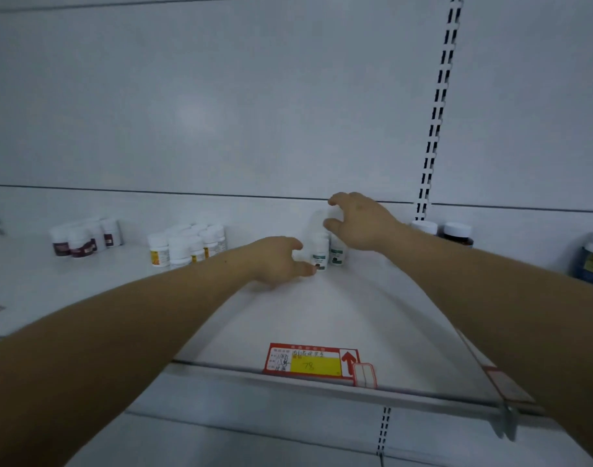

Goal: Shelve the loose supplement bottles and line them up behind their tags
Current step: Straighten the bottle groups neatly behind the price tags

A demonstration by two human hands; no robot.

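Where the shelf (pixel 322 315) edge carries one price tag (pixel 313 364), the left hand (pixel 276 259) lies half-open, thumb touching the nearer of two upright green-labelled bottles (pixel 320 254). The right hand (pixel 360 222) arches above them, grasp indeterminate, near the back panel (pixel 221 112).

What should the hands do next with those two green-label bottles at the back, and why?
Probably close the left hand on the front green-label bottle and slide it forward: the thumb is at its base, and it and the second bottle stand at the back wall, far behind the red price tag. The right hand hovers above them.
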